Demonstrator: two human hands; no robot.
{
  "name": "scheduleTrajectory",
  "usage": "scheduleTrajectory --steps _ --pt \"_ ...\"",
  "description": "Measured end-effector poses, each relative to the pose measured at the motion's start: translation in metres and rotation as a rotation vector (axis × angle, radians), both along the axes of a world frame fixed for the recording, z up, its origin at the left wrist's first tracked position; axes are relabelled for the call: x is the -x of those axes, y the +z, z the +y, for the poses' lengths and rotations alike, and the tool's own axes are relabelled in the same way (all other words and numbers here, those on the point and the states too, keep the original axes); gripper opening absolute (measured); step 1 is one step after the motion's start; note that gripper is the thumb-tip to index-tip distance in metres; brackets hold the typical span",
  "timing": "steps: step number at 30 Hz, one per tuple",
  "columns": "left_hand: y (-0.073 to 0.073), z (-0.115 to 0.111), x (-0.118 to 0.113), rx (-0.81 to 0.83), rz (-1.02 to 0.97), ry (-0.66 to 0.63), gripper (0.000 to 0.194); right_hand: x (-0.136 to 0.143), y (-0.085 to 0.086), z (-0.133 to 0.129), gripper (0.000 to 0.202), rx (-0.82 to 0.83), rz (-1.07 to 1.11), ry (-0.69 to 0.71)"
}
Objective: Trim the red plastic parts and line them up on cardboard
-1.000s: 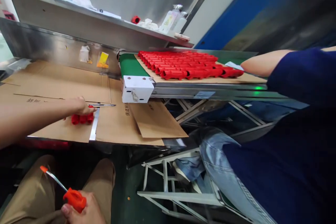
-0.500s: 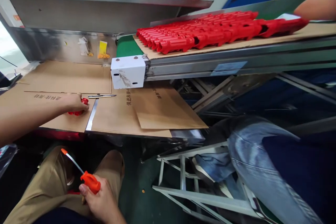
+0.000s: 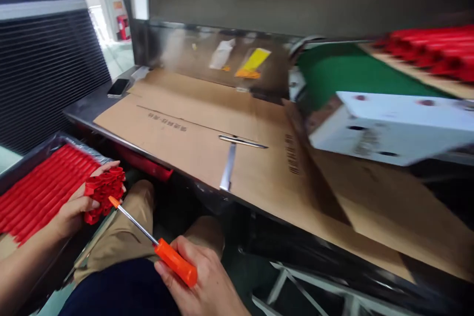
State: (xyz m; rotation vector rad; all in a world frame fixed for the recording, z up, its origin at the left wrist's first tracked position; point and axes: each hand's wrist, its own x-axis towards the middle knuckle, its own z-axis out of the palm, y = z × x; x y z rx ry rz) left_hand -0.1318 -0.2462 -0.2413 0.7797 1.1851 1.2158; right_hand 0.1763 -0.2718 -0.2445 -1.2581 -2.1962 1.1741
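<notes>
Tray (image 3: pixel 27 169): red rows (image 3: pixel 44 190) were laid, lower left; I couldn't tell remainder.
Left hand (image 3: pixel 74 209): grasped red bunch (image 3: pixel 104 192).
Right hand (image 3: pixel 202 267): gripped orange-handled tool (image 3: pixel 175 261), bottom centre.

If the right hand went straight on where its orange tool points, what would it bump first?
Probably the red plastic parts in the left hand: the orange-handled tool in the right hand points at them, though depth is unclear.
</notes>
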Motion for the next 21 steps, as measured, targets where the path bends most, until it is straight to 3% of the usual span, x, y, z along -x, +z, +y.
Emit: scheduleTrajectory --steps 4,8,15,21 --pt "-0.027 -0.016 0.049 -0.065 0.031 0.164 0.1 0.052 0.025 0.019 0.037 0.007 -0.196 0.102" --pt "-0.036 -0.029 0.079 -0.115 -0.048 0.256 0.098 0.09 0.041 0.034 0.044 0.018 -0.364 0.225" --pt "-0.041 -0.048 0.107 -0.123 -0.213 0.344 0.101 0.126 0.051 0.059 0.044 0.004 -0.435 0.205" --pt "-0.036 -0.05 0.111 -0.199 -0.289 0.431 0.099 0.143 0.06 0.073 0.042 0.033 -0.434 0.18"
